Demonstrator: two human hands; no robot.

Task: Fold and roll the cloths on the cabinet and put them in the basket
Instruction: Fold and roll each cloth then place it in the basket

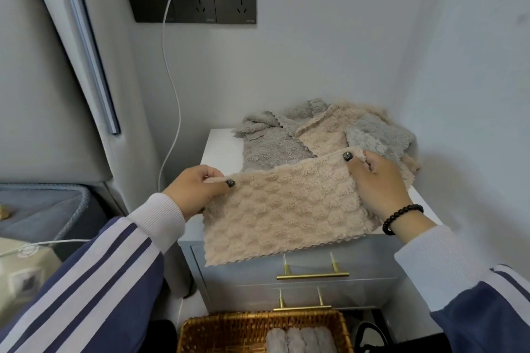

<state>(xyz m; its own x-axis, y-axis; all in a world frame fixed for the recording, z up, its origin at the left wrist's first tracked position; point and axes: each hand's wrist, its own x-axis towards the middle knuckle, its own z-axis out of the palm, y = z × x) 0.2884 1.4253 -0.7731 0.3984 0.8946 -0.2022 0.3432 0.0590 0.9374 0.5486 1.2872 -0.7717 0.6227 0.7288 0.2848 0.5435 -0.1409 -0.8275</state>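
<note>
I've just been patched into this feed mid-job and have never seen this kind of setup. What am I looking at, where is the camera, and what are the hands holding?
There is no machine here: a person works with two bare hands. The single picture comes from a wide-angle camera worn on the head, looking forward and down.

The left hand and the right hand each pinch a top corner of a beige cloth, held spread out so that it hangs over the front edge of the cabinet.

Behind it on the cabinet top lies a loose pile of grey and beige cloths, not yet folded.

Below, in front of the drawers, stands a wicker basket with four rolled grey cloths side by side inside.
</note>
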